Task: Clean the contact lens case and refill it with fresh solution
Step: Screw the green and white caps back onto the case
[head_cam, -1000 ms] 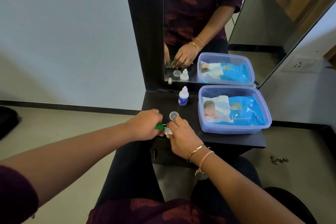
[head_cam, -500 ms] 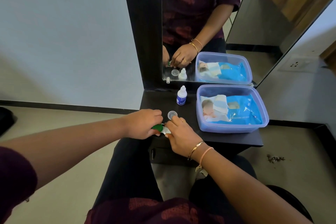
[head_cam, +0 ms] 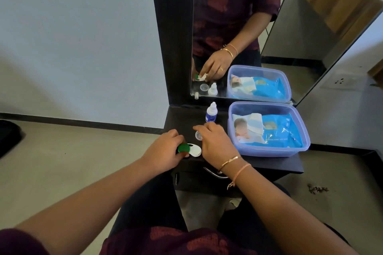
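Presumably I'm mid-opening. On the counter (head_cam: 269, 164), left of the tub (head_cam: 267, 151), my left hand (head_cam: 163, 152) pinches the case (head_cam: 194, 150) by its green lid (head_cam: 183, 148). My right hand (head_cam: 215, 143) hovers loose-fingered, holding nothing, just right of the case. Next I need the bottle (head_cam: 211, 113), standing just beyond.

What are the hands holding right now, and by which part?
Left hand grips the lens case at its green-capped end. Right hand holds nothing visible, fingers relaxed above the loose clear cap.
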